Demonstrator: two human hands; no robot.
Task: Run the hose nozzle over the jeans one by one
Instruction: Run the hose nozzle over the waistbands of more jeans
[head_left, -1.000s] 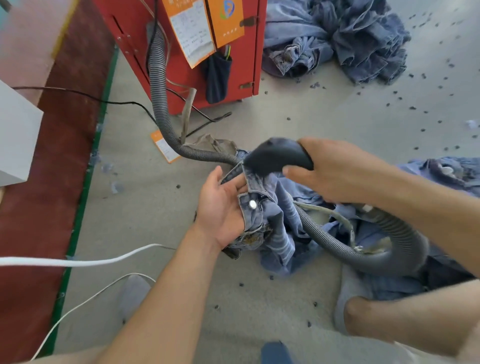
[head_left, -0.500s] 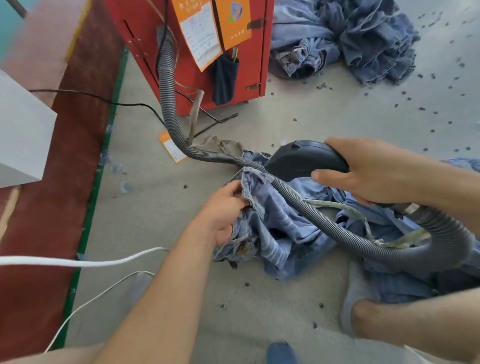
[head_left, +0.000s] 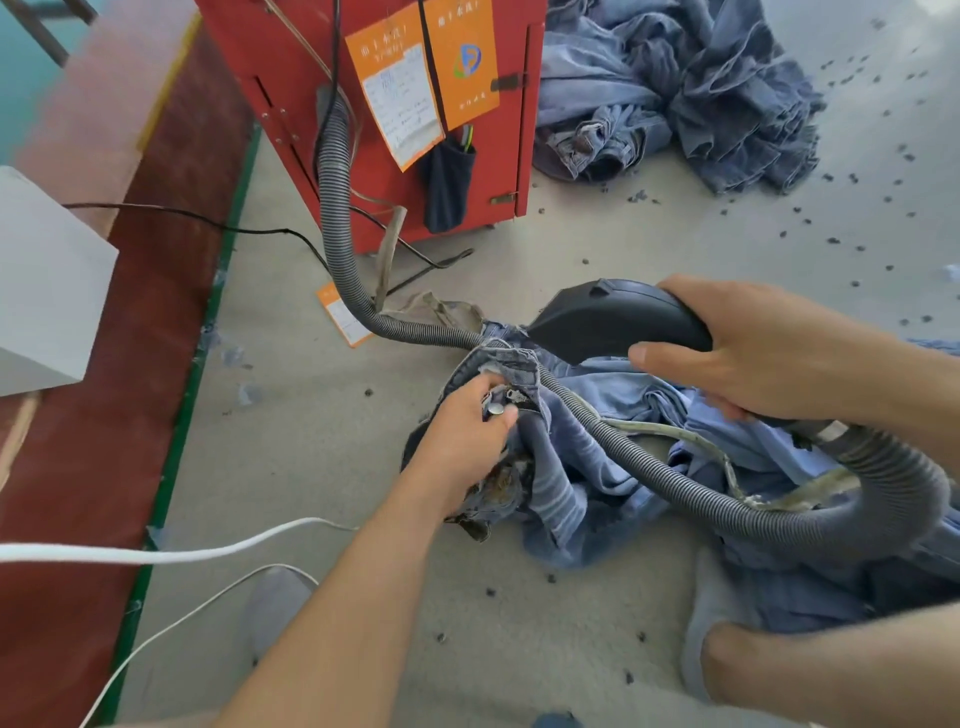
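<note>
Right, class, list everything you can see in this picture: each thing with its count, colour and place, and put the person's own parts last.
Hose nozzle: one, black, centre right, held over the jeans.
Corrugated hose: one, grey, from the red cabinet across the jeans to the nozzle.
Jeans being cleaned: one heap, light blue, floor centre.
Jeans pile: one, blue, top right beside the cabinet.
Cabinet: one, red, top centre.
Orange labels: two, on the cabinet front.
White cords: two, lower left.
Black cable: one, left floor.
White box: one, left edge.
Lint bits: many, dark, scattered on the floor.
Left hand: gripping the jeans waistband.
Right hand: gripping the nozzle.
</note>
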